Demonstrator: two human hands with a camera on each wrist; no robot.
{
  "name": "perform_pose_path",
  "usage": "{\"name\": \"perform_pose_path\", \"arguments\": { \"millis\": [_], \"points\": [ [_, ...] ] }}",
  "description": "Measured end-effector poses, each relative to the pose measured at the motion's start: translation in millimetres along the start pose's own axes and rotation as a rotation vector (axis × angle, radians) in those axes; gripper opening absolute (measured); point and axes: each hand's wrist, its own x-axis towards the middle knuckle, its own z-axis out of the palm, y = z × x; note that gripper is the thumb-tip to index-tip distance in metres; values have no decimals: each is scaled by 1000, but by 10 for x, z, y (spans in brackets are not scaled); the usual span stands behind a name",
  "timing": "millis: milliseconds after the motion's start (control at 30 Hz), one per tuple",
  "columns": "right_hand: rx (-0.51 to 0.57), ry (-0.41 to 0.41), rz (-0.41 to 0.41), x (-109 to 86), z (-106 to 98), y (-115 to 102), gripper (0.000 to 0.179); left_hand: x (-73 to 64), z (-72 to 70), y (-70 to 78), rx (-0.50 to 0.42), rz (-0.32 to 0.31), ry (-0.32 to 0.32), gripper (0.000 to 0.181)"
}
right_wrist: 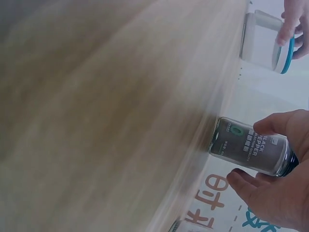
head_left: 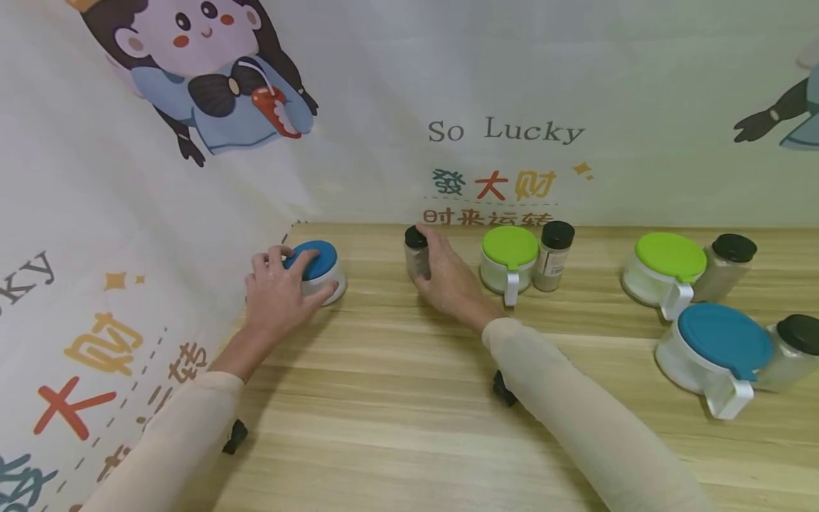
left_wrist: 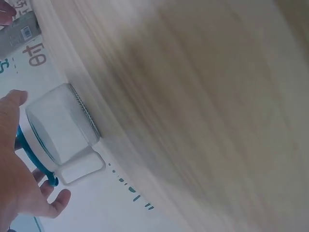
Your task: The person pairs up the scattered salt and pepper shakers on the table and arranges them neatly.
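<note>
On the left of the table stands a glass seasoning jar (head_left: 326, 286) with a blue lid and, in the left wrist view, a clear handle (left_wrist: 82, 166). My left hand (head_left: 276, 295) spreads loosely over it, a finger on the lid (head_left: 318, 257); its other fingers stand apart around the rim. A black-capped pepper bottle (right_wrist: 248, 147), labelled black pepper, stands upright on the table to the right. My right hand (head_left: 451, 281) is around this bottle, thumb close to its label and the other fingers spread apart from its far side.
Right of my right hand stand a green-lidded jar (head_left: 510, 259) and a black-capped bottle (head_left: 554, 256). Farther right are another green-lidded jar (head_left: 664, 267), a blue-lidded jar (head_left: 719, 352) and two more bottles. A printed cloth (head_left: 371, 85) hangs behind and left of the wooden table (head_left: 384, 427).
</note>
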Motion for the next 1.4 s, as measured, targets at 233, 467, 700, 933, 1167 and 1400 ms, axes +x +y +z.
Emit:
{"name": "perform_pose_path", "arguments": {
  "millis": [233, 467, 700, 933, 1167, 1400],
  "points": [
    [-5, -16, -7, -15, -8, 5, 82, -7, -10, 8, -19, 18, 5, 63],
    [16, -84, 20, -44, -77, 0, 82, 26, -82, 114, -75, -64, -63, 78],
    [-19, -84, -9, -32, -125, 0, 71, 105, -194, -124, -428, 66, -275, 102],
    [-65, -66, -28, -51, -141, 44, 62, 122, -162, -250, -401, 157, -409, 106],
    [-88, -72, -62, -34, -164, 29, 57, 129, -95, -245, -472, 90, -368, 120],
    [37, -85, -62, -25, -172, 74, 57, 208, 30, -313, -762, 5, -477, 132]
  ]
}}
